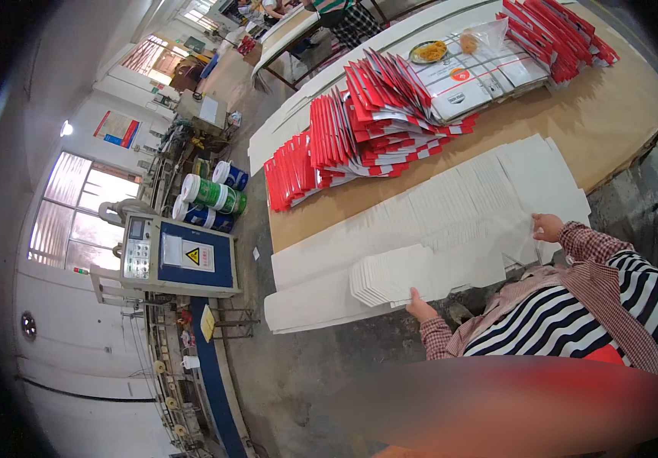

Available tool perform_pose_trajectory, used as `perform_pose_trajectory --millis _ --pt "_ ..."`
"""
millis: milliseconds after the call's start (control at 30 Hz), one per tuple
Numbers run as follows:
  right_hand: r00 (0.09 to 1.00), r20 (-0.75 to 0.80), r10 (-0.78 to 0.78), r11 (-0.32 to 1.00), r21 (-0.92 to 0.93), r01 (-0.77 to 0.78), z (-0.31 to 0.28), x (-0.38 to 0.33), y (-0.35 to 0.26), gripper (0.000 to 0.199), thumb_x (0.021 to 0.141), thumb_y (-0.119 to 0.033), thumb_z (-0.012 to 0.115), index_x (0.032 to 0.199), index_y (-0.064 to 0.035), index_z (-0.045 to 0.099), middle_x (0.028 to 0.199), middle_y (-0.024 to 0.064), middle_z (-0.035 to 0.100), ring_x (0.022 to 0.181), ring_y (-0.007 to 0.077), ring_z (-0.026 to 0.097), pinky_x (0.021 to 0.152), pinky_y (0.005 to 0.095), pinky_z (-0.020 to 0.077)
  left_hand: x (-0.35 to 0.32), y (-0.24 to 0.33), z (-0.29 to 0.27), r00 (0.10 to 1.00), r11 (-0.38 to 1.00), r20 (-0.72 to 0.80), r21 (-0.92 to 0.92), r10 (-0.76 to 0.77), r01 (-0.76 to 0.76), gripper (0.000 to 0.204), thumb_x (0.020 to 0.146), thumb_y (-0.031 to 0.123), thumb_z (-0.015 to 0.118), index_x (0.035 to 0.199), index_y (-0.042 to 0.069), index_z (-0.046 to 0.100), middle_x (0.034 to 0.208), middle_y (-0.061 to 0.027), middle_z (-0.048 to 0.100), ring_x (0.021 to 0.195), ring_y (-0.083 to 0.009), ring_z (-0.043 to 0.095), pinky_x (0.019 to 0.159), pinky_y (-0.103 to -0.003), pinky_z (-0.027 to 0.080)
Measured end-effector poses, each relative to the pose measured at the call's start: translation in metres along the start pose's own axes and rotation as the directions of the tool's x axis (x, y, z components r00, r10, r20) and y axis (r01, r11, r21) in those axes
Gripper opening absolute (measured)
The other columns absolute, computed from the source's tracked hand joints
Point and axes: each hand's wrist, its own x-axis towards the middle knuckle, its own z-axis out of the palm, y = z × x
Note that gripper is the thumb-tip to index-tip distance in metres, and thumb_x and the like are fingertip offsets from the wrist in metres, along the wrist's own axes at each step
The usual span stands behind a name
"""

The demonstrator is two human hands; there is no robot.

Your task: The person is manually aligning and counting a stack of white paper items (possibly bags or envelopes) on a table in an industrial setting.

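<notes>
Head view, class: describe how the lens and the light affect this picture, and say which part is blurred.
Head view: the fisheye bends the brown table edge and the wall toward a dark rim; the window at left is bright and washed out; a smeared red patch along the lower edge is blurred; the white card stack under the left hand stays sharp.

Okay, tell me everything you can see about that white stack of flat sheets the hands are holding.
The white stack is a bundle of flat die-cut card blanks, plain and unprinted, edges fanned slightly at its left end. It lies roughly level at the near edge of the table, on top of longer rows of overlapped white blanks. The left hand grips its near edge from below; the right hand pinches sheets at the far right end.
</notes>
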Motion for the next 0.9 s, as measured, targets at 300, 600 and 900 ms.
perform_pose_trajectory --millis 300,600,900 --pt "0.999 -0.012 0.031 0.998 0.054 -0.031 -0.006 -0.006 0.002 0.024 0.069 -0.027 0.065 0.082 -0.0069 0.067 0.13 0.0172 0.039 0.105 0.0301 0.05 0.088 0.0367 0.0408 0.003 -0.009 -0.02 0.894 0.927 0.441 -0.361 0.076 0.099 0.053 0.086 0.03 0.054 0.12 -0.008 0.04 0.119 -0.0155 0.048 0.103 -0.0224 0.049 0.085 -0.035 0.041" --pt "0.997 -0.028 0.071 0.995 0.067 -0.069 0.0 -0.007 0.012 0.024 0.069 -0.028 0.065 0.082 -0.0071 0.067 0.13 0.0161 0.04 0.106 0.0295 0.05 0.089 0.036 0.0405 -0.031 -0.011 0.007 0.954 0.861 0.165 0.413 0.252 -0.298 0.054 0.086 0.035 0.054 0.108 -0.013 0.045 0.105 -0.0181 0.054 0.091 -0.0232 0.054 0.078 -0.034 0.044" --pt "0.993 -0.115 0.019 0.996 0.089 -0.009 0.001 -0.002 0.021 0.023 0.067 -0.028 0.066 0.077 -0.0065 0.067 0.124 0.0212 0.045 0.102 0.0308 0.053 0.087 0.0364 0.0414 0.003 -0.006 0.011 0.985 0.994 0.13 -0.029 0.113 -0.11 0.047 0.084 0.025 0.057 0.111 -0.01 0.045 0.111 -0.0191 0.051 0.094 -0.0207 0.049 0.079 -0.035 0.042"
